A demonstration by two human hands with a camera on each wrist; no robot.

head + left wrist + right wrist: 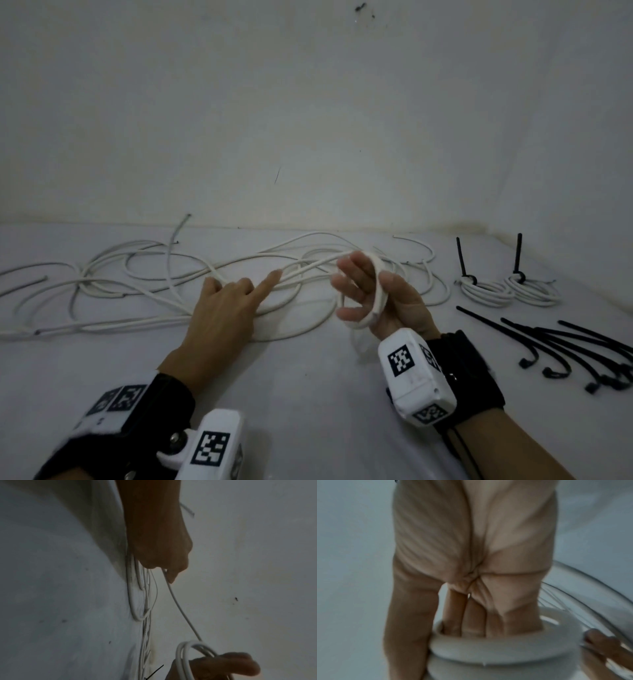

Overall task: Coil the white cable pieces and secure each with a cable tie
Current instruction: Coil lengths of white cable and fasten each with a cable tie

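Both hands worked low over the white table [308, 394], each wrist strapped with a black band carrying a white marker-printed camera block. Right hand [371, 294] was raised palm-up, fingers straight and spread, several turns of white cable [379, 291] looped around the four fingers as a coil; the thumb lay outside the loops. The right wrist view, blurred, showed the same turns banding the fingers [471, 619] near their tips. Left hand [226, 308] sat just left of it, palm down, forefinger extended toward the coil, other fingers curled; in the left wrist view its fingertips [171, 577] pinched a single cable strand [181, 609] that ran taut across to the coil on the right hand. Right of the hands, near the table edge, lay a loose bunch of black cable ties [565, 353], several with hooked ends. Beyond the hands sprawled the uncoiled white cable pieces [144, 277], tangled in wide loops across the left and middle of the table, touching and crossing one another. Farther right sat two finished coils [507, 291], side by side, each cinched with a black tie whose tail stood upright. Behind everything rose a plain pale wall [308, 120], with a few dark specks.
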